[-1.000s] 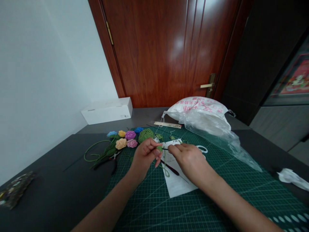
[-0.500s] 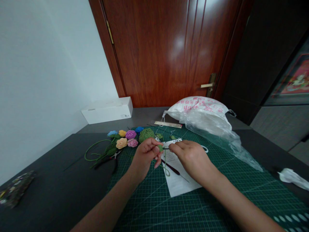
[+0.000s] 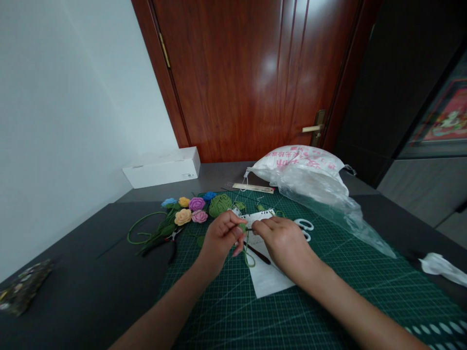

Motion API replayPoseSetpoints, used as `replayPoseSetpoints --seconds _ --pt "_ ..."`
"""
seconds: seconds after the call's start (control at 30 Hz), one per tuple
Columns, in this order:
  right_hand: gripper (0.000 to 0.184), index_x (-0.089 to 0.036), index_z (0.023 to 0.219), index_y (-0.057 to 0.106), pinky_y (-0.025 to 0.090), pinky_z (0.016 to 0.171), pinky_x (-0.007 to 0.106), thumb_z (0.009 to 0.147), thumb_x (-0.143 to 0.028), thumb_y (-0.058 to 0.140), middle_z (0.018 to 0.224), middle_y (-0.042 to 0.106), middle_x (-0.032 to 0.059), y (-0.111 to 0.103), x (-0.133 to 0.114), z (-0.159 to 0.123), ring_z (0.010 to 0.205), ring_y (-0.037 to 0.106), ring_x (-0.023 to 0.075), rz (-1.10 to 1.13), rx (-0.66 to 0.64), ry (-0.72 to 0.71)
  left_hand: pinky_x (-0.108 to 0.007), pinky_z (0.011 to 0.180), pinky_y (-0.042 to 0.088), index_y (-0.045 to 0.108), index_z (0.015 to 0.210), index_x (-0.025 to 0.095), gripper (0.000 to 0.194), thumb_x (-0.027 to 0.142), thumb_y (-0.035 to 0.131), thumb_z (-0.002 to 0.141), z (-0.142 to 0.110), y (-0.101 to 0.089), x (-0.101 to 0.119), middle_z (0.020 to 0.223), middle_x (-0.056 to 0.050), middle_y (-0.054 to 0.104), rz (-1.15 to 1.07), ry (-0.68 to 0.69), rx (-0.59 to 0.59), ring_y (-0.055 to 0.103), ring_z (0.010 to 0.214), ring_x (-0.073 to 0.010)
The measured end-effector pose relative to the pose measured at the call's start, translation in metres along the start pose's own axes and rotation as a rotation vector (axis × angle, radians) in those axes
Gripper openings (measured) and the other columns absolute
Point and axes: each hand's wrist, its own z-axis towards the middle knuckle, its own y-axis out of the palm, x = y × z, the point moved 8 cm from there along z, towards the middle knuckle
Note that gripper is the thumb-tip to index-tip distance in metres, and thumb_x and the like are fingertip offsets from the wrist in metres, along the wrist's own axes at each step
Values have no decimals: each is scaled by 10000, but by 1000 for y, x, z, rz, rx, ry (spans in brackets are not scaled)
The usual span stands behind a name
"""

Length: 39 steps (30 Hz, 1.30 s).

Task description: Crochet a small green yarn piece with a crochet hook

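A small green crochet piece (image 3: 242,227) is pinched in the fingers of my left hand (image 3: 222,235), above a sheet of paper. My right hand (image 3: 282,238) grips a dark crochet hook (image 3: 249,229), whose tip meets the green piece; most of its shaft is hidden by my fingers. A loop of green yarn (image 3: 250,260) hangs below the piece. Under my hands, a dark-handled tool (image 3: 261,255) lies across the printed paper (image 3: 268,282). White-handled scissors (image 3: 305,224) are just beyond my right hand, partly covered by it.
Crocheted flowers (image 3: 183,217) in several colours lie at the left beside pliers (image 3: 172,243) and a green yarn ball (image 3: 220,205). A plastic bag (image 3: 302,170) and a ruler (image 3: 253,188) sit at the back. A white box (image 3: 164,167) stands against the wall. A green cutting mat (image 3: 350,282) covers the desk.
My right hand has drawn slightly closer to my left, and less of the hook shows between them. More of the scissors' handles is visible. My left hand keeps its pinch on the green piece.
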Motion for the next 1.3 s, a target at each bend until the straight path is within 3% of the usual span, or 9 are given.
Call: replayPoseSetpoints --seconds 0.17,0.3,0.4,0.5,0.67,0.77,0.93,1.1,1.3 --pt "213 -154 930 677 478 697 315 917 9 540 826 773 71 6 5 3 757 715 224 113 -32 65 -178 395 337 658 885 150 223 313 798 824 1 1 4 567 50 570 -31 11 -10 470 416 -76" --pt "191 -163 919 652 453 682 335 991 -122 480 782 726 85 -9 24 5 711 663 223 287 47 216 -193 433 350 638 918 165 296 399 794 828 7 0 9 579 57 509 -138 10 -28 440 475 -87" --pt "234 -200 899 605 397 584 288 1038 -299 446 622 586 -9 -12 46 1 553 526 155 796 174 448 -210 475 369 626 931 162 318 391 813 812 9 2 12 604 37 528 -211 -3 -59 459 524 -101" --pt "223 -205 906 616 328 514 248 970 -415 579 649 548 -32 2 49 0 522 422 114 1384 235 595 -233 515 406 620 933 163 299 350 819 810 8 6 14 662 1 587 -263 -7 -86 505 580 -121" --pt "240 -195 775 690 451 628 260 782 -390 831 873 636 35 16 47 -2 686 508 130 1824 305 723 -255 545 447 624 919 160 251 275 820 814 5 12 17 743 -32 644 -313 6 -121 542 627 -135" --pt "238 -213 778 710 514 752 276 804 -419 828 1007 649 46 14 50 -4 858 572 164 1893 336 712 -250 529 456 626 916 157 233 252 816 819 3 14 20 771 -41 657 -330 14 -139 546 638 -138" --pt "224 -233 847 727 462 576 202 837 -441 810 848 645 -3 6 42 1 654 529 101 1891 287 545 -246 525 473 631 945 158 190 243 778 859 0 19 22 759 -32 655 -343 12 -168 569 631 -139" --pt "190 -232 829 755 568 717 252 747 -328 897 897 754 13 -3 46 0 764 697 135 1669 344 531 -247 529 481 633 955 162 178 241 767 870 -3 21 20 734 -22 664 -345 -2 -211 593 580 -133" --pt "117 -242 803 775 576 707 248 755 -235 880 808 790 6 -20 50 -5 743 724 145 1383 448 487 -233 508 489 640 984 172 160 274 736 905 -4 24 18 726 -23 663 -364 -10 -241 589 587 -135"
